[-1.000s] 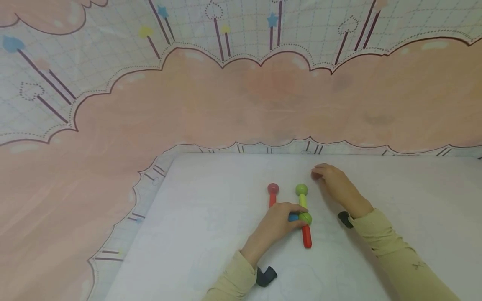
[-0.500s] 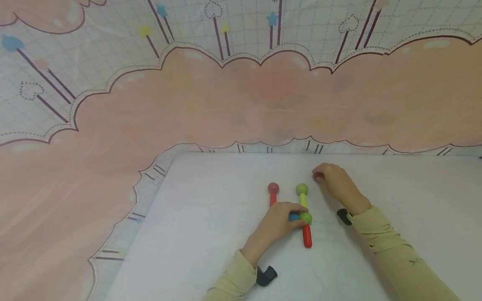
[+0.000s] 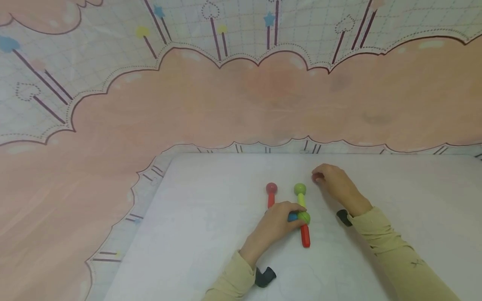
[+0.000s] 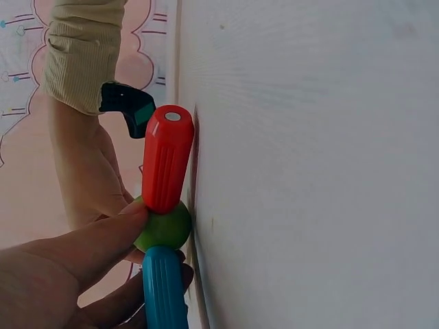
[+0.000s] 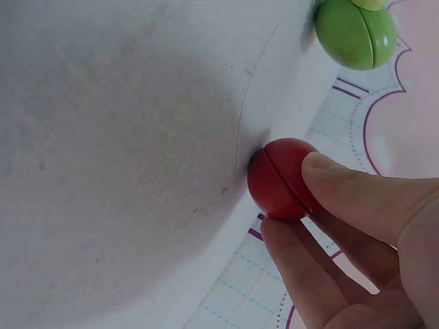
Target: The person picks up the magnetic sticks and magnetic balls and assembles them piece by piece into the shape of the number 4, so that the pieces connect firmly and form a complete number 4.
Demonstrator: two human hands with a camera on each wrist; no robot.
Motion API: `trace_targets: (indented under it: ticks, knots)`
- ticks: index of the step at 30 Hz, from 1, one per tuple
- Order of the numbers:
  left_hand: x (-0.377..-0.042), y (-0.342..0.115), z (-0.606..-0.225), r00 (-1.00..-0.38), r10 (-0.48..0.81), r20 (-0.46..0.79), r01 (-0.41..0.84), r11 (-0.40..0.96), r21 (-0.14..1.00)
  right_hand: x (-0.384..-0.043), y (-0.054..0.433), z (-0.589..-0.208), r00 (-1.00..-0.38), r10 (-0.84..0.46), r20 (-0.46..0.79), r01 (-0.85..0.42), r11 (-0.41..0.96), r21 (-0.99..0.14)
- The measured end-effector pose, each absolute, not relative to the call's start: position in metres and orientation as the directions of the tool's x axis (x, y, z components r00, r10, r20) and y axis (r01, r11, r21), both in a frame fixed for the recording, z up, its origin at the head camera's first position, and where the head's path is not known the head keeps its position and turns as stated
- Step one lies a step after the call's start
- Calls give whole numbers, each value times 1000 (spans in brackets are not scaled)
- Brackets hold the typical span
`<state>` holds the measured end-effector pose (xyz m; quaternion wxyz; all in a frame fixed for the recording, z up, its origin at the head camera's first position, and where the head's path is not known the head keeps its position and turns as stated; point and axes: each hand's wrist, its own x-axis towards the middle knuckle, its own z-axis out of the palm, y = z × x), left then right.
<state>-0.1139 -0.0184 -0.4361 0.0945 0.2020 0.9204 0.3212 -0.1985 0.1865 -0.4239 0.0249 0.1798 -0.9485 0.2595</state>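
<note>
My left hand [image 3: 273, 221] pinches a green ball [image 4: 171, 226] of a ball-and-rod toy between thumb and fingers. From that ball a red rod [image 3: 305, 236] points toward me, a blue rod [image 4: 164, 288] runs left under the hand, and a yellow rod [image 3: 301, 200] leads away to a second green ball [image 3: 299, 189]. Beyond the left hand, a red rod [image 3: 271, 200] carries a red ball [image 3: 271, 188]; its near end is hidden. To the right of the toy, my right hand [image 3: 337, 186] holds a loose red ball [image 5: 281, 178] by thumb and fingertips, close to the white surface.
A white tabletop [image 3: 196, 209] lies under both hands. Behind it hangs a cloth [image 3: 226, 104] printed with peach clouds. Dark mounts [image 3: 265, 276] show at both wrists. The second green ball [image 5: 357, 34] appears near the right hand's ball in the right wrist view.
The head view has shifted slightly. Both hands keep almost the same places, with only small finger movement at the red ball in the right hand.
</note>
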Motion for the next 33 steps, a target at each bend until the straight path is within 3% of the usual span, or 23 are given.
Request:
trace_targets:
  ticks: [12, 25, 33]
  knots:
    - [-112, -21, -434, -882, 471, -18, 369, 714, 595, -192, 190, -428, -936, -322, 143, -350, 794, -498]
    - [-107, -21, -428, -774, 628, 86, 602, 686, 410, -189, 193, -429, -925, -337, 175, -379, 784, -492]
    - [-106, -19, -429, -758, 648, 77, 622, 683, 382, -189, 195, -431, -919, -337, 207, -395, 780, -485]
